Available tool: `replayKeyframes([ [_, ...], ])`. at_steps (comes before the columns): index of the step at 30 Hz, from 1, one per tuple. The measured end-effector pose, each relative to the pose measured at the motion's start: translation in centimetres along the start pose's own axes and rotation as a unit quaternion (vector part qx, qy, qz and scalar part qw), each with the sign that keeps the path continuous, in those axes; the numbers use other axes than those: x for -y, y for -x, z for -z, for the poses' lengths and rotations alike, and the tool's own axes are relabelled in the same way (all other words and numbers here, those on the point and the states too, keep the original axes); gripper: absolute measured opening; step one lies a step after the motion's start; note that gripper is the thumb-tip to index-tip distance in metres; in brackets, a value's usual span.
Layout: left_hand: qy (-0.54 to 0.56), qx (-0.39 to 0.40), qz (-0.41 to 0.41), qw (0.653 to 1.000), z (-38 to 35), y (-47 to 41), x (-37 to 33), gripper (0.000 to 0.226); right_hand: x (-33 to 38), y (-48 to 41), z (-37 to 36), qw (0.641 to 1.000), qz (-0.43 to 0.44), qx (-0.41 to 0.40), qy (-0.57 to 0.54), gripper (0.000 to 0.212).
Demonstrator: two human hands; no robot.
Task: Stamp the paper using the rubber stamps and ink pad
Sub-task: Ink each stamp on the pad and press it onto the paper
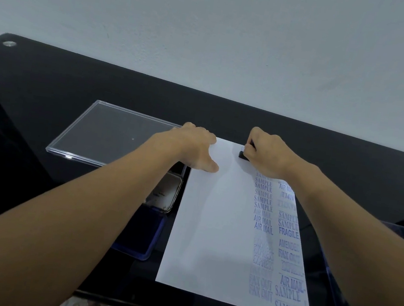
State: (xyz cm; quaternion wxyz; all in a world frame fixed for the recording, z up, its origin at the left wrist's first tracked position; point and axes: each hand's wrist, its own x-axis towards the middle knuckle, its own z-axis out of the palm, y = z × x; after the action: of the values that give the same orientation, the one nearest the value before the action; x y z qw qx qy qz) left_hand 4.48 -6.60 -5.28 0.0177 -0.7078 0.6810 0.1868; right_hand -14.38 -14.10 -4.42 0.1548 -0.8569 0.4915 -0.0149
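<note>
Mostly black desk (77, 80), pale wall (212, 26) behind; left grip (191, 146) spread on paper (211, 231), right grip (265, 153) pinching stamp (243, 155).

Bare table (300, 140) lies beyond the paper (211, 231); clear lid (111, 133) and ink pad (145, 245) crowd its left.

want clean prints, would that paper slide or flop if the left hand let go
Likely slides easily: the paper lies flat on a glossy table, pinned by the left hand. A single thin sheet, it would probably droop when lifted.
</note>
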Motion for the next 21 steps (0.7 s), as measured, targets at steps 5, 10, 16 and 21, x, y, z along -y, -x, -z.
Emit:
replayKeyframes([
  [5, 0.003, -0.007, -0.001, 1.000, -0.21, -0.01, -0.01, 0.069, 0.04, 0.04, -0.07, 1.000, 0.002, -0.009, -0.002, 0.012],
  [10, 0.005, -0.012, -0.005, 1.000, -0.29, 0.16, -0.04, 0.067, 0.18, 0.08, -0.28, 1.000, 0.003, -0.018, -0.004, 0.012],
  [16, 0.005, -0.008, -0.002, 1.000, -0.09, 0.30, -0.20, 0.067, 0.29, 0.23, -0.39, 0.999, -0.002, -0.025, -0.023, 0.011],
  [21, 0.004, -0.006, -0.001, 1.000, -0.16, 0.21, -0.18, 0.067, 0.36, 0.23, -0.32, 0.999, -0.007, -0.024, -0.029, 0.014],
])
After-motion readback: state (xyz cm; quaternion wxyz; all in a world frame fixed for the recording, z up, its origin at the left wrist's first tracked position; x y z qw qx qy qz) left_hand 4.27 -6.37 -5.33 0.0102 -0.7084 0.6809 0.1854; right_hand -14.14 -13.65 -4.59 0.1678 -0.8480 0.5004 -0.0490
